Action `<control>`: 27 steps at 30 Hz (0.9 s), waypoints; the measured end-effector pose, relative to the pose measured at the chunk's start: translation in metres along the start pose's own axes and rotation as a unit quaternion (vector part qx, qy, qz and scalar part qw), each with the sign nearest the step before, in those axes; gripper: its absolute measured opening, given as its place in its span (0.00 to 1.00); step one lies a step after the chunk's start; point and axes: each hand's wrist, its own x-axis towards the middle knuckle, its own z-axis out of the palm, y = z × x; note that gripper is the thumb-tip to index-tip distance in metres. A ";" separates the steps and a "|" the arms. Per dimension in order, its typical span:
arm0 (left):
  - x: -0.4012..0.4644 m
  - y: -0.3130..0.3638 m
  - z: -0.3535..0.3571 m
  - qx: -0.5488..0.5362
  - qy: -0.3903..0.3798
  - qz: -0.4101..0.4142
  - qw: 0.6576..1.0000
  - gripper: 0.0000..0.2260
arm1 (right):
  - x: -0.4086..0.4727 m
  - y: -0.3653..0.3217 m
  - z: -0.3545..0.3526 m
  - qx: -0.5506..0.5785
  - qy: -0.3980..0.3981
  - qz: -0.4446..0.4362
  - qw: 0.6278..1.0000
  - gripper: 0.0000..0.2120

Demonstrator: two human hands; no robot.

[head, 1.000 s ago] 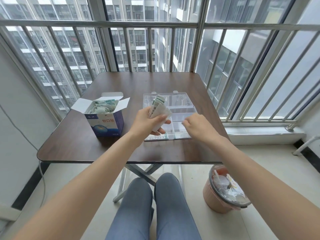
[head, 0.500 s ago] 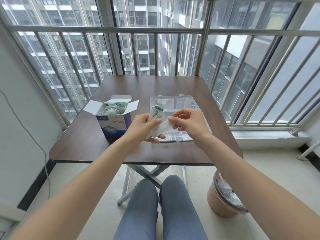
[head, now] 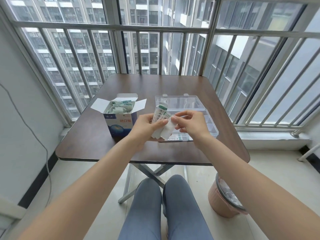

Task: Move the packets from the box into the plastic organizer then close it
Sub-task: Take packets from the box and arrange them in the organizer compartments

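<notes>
1. The left hand (head: 144, 126) grips a fanned bunch of packets (head: 161, 124) above the plastic organizer (head: 210, 126); the right hand (head: 189, 124) pinches one packet's edge.
2. Risk: tugging one free loosens the fan; the others spill beside the organizer.
3. More packets wait in the box (head: 119, 123), left of the organizer.

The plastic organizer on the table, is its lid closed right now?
No, the organizer lies open, its clear lid folded back flat on the table.

Box (head: 119, 124) blue-white, red lettering; packets (head: 160, 116) white-green; table (head: 173, 87) dark brown.
</notes>
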 end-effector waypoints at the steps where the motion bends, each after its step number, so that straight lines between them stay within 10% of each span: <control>1: 0.000 0.000 -0.001 -0.006 0.005 0.003 1.000 0.03 | 0.001 0.001 -0.001 0.007 0.002 0.004 1.000 0.04; 18: -0.003 0.000 -0.013 0.131 0.083 0.086 0.984 0.04 | 0.010 -0.006 -0.010 0.200 -0.086 0.034 0.975 0.07; 27: 0.000 -0.004 -0.009 0.213 0.101 0.093 0.967 0.03 | 0.021 0.007 -0.017 -0.041 -0.079 -0.001 0.996 0.06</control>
